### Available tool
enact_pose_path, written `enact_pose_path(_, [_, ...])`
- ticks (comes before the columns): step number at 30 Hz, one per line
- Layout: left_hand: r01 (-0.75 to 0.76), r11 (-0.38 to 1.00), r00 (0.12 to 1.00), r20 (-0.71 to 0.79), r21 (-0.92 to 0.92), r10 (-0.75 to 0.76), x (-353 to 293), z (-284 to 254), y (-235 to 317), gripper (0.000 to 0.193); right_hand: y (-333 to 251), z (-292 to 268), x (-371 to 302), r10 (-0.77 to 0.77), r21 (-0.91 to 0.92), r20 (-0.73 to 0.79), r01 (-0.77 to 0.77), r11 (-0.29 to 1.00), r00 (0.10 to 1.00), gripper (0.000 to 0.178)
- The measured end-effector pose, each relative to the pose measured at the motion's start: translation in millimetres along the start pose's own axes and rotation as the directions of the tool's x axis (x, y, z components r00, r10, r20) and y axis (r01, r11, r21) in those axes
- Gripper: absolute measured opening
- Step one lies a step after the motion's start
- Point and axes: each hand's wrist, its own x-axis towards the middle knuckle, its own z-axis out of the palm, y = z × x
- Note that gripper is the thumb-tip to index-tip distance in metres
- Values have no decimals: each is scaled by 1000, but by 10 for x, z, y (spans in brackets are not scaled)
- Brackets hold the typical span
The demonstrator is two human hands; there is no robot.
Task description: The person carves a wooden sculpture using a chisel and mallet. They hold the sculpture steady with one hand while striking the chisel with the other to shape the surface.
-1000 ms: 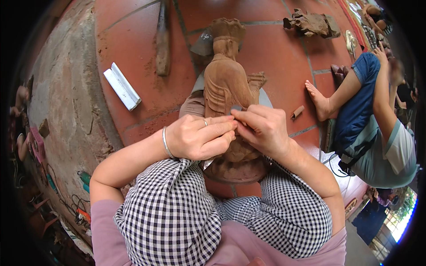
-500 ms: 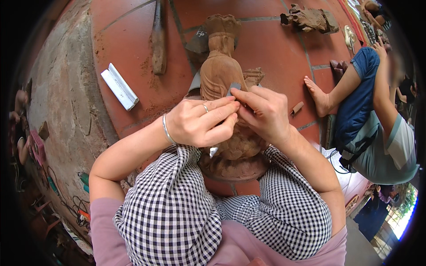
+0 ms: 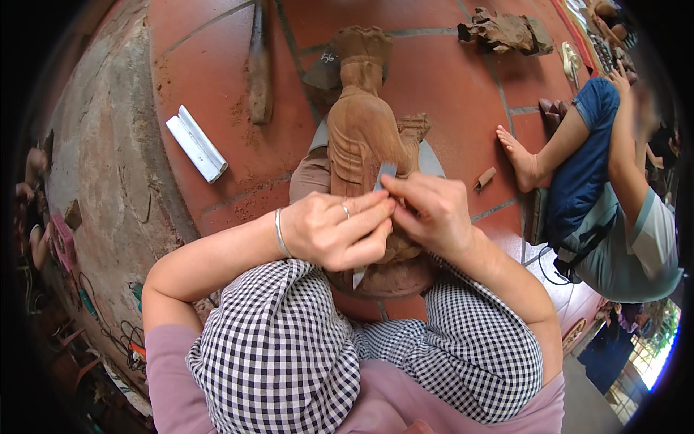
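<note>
A carved brown wooden figure (image 3: 361, 123) stretches away from me, its round base (image 3: 401, 281) between my knees. Over the lower part of its carved robe, my left hand (image 3: 336, 230) and my right hand (image 3: 431, 210) meet with closed fingers. They pinch a narrow grey strip (image 3: 387, 173), which looks like sandpaper. Its upper end sticks out beyond the right fingertips, close to the wood. Below the left fingers shows a pale pointed end (image 3: 358, 278), perhaps of the same strip. My hands hide the strip's middle and part of the figure.
A long wooden tool (image 3: 260, 79) and a white channel-shaped piece (image 3: 196, 145) lie on the red tiles to the left. Right of the figure are a small wooden piece (image 3: 485, 178) and a rough wood chunk (image 3: 506, 32). Another person's bare foot (image 3: 519, 159) rests nearby.
Both hands and the grey strip have moved down the figure toward me. More of the carved robe and the figure's side now shows.
</note>
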Motion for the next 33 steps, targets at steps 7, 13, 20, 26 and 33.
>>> enact_pose_path(7, [19, 998, 998, -66, 55, -15, 0, 63, -163, 11, 1, -19, 178, -57, -30, -53, 56, 998, 997, 29])
enact_pose_path(13, [8, 991, 999, -48, -137, -14, 21, 19, 57, 12, -3, 1, -64, -112, 77, -33, 114, 990, 993, 32])
enact_pose_path(20, [-266, 923, 963, -115, -279, 243, 425, 394, 109, 27, 197, -93, -309, -192, 41, -151, 200, 979, 970, 31])
enact_pose_path(26, [28, 914, 999, 47, -404, -10, 825, 942, 329, 26, 389, -28, -386, 55, 331, -156, 0, 944, 986, 41])
enact_pose_path(33, [153, 869, 986, 15, -471, -165, 877, 1106, 339, 21, 388, 260, -567, 371, 741, 90, -311, 595, 924, 51])
